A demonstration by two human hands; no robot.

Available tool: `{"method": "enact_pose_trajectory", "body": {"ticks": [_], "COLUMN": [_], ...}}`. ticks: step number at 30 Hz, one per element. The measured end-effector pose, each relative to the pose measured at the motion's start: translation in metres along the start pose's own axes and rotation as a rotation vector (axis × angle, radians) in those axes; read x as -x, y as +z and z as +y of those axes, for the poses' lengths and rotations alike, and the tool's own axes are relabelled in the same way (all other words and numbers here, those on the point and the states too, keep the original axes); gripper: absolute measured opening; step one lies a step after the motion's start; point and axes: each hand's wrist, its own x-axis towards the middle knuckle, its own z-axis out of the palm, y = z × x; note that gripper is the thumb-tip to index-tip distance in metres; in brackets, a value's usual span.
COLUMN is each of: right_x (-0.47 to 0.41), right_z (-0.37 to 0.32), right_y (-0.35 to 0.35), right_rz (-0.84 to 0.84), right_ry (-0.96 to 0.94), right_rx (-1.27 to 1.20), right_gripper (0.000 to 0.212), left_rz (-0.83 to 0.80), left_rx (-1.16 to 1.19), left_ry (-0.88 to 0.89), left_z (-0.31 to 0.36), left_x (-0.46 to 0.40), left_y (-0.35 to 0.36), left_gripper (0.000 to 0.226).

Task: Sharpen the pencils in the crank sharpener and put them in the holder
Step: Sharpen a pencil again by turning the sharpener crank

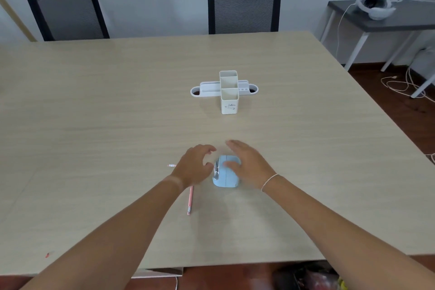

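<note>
Blue crank sharpener (226, 172): light, smooth plastic, likely to skid on the worktop (94, 106); brace its body; left hand (196, 165) and right hand (247, 162) flank it, each grip apart.

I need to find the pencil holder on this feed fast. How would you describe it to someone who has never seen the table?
On the light wooden table, look past both hands toward the far side, in front of the right-hand black chair. The pencil holder stands there alone: white, with two tall square cups in line across a low tray with rounded ends. The only other object nearby, the sharpener, is pale blue and sits between the hands.
</note>
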Motion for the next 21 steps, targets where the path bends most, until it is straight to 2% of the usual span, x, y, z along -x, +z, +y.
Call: {"method": "enact_pose_trajectory", "body": {"ticks": [2, 4, 7, 11, 13, 17, 21], "right_x": [0.003, 0.006, 0.009, 0.009, 0.005, -0.003, -0.018], "right_z": [0.012, 0.026, 0.042, 0.056, 0.060, 0.066, 0.075], "right_y": [-0.016, -0.026, -0.024, -0.011, -0.008, -0.003, 0.001], "right_rz": [0.162, 0.224, 0.176, 0.117, 0.173, 0.307, 0.276], "right_ry": [0.009, 0.062, 0.114, 0.118, 0.080, -0.109, -0.129], "right_rx": [-0.022, 0.046, 0.175, 0.260, 0.310, 0.426, 0.427], "right_gripper": [0.043, 0.038, 0.039, 0.037, 0.033, 0.020, 0.022], "left_rz": [-0.013, -0.060, -0.147, -0.212, -0.219, -0.160, -0.114], "left_rx": [-0.021, -0.107, -0.312, -0.488, -0.498, -0.490, -0.461], "left_ry": [0.061, 0.134, 0.203, 0.186, 0.153, 0.113, 0.099], "left_z": [0.010, 0.020, 0.033, 0.036, 0.034, 0.034, 0.034], "left_x": [-0.002, -0.005, -0.011, -0.019, -0.022, -0.024, -0.026], "left_y": [0.001, 0.006, 0.016, 0.031, 0.035, 0.042, 0.048], "left_gripper": [0.062, 0.067, 0.086, 0.098, 0.097, 0.078, 0.071]}}
